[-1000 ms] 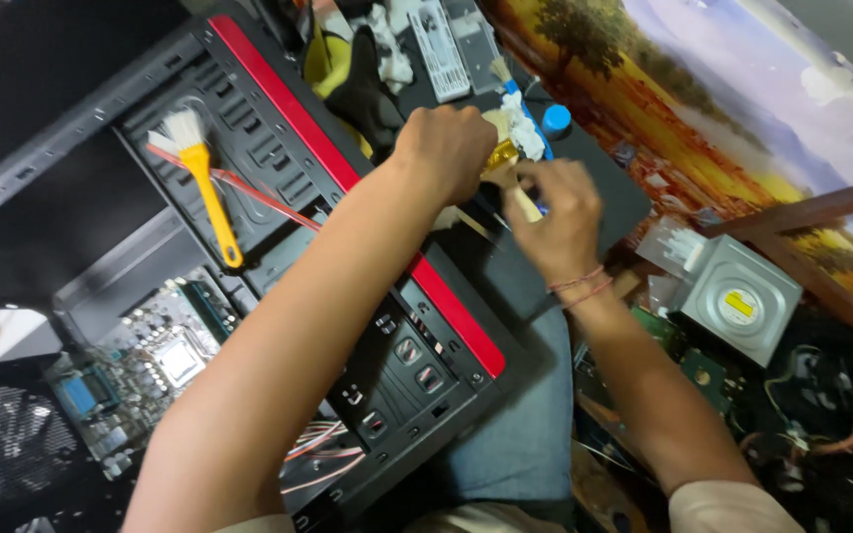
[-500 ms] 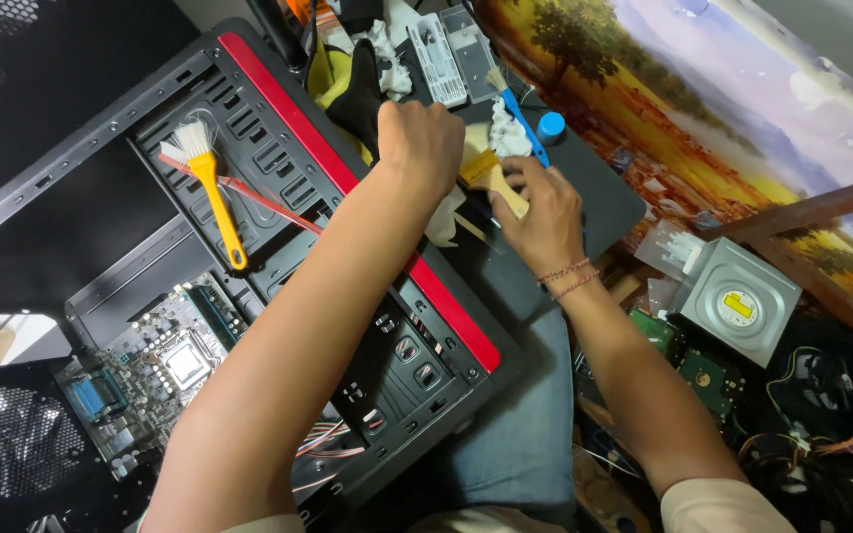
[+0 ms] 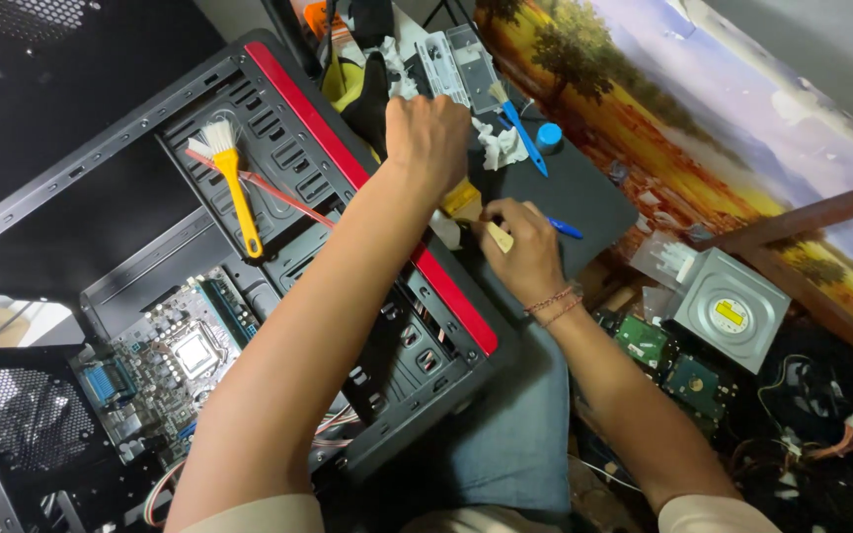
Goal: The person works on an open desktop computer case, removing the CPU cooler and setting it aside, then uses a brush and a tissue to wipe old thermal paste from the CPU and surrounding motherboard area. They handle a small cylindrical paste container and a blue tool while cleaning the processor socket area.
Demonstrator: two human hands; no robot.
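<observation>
My left hand reaches across the red-edged front of an open black computer case, fingers closed around something yellowish that it mostly hides. Just right of it, my right hand grips a brush with a pale wooden handle and a yellow ferrule, held over a flat dark panel. A blue pen pokes out beside that hand.
A yellow-handled brush and a red stick lie on the case. Inside sits a motherboard. A blue brush, blue cap, white tissues, an optical drive, green circuit boards and a landscape painting crowd the right.
Both hands have shifted a little up and to the left over the case's edge. The right hand dropped slightly lower onto the dark panel, brush still in it.
</observation>
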